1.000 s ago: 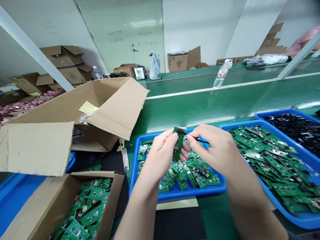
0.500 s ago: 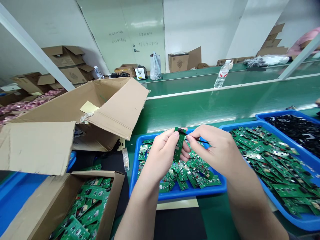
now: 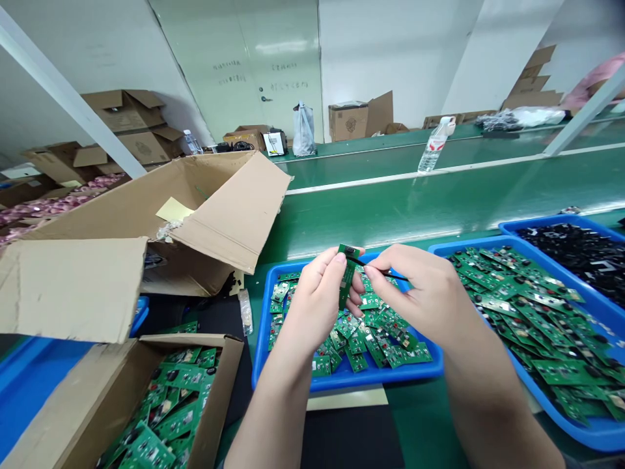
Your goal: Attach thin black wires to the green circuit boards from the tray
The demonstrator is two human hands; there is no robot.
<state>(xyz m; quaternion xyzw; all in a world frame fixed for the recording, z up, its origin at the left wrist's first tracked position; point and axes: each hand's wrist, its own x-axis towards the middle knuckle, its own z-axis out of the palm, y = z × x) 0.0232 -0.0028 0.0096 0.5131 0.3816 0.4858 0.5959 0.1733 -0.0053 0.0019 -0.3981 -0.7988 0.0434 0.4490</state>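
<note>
Above the middle blue tray [image 3: 351, 384], my left hand [image 3: 315, 303] grips a narrow green circuit board [image 3: 347, 284], the thumb pressed on its face. A small black part sits near the board's upper end. Pinched between the thumb and fingers of my right hand [image 3: 422, 290] are thin black tweezers [image 3: 358, 262]; their tip reaches the board close to my left thumb, and the back end sticks out past my palm. Whether the tip grasps anything is too small to tell. Many loose circuit boards [image 3: 385, 335] lie in the tray below both hands.
To the right stand a blue tray [image 3: 588, 435] heaped with boards and another blue tray [image 3: 508, 226] of black parts. An open carton [image 3: 234, 215] and a box [image 3: 227, 371] of boards occupy the left. A water bottle [image 3: 434, 146] stands behind; a person's pink sleeve [image 3: 593, 81] shows far right.
The circuit board has tilted and shifted slightly up and left in my left hand, and the left fingers have closed in a little. My right hand with the tweezers has barely moved.
</note>
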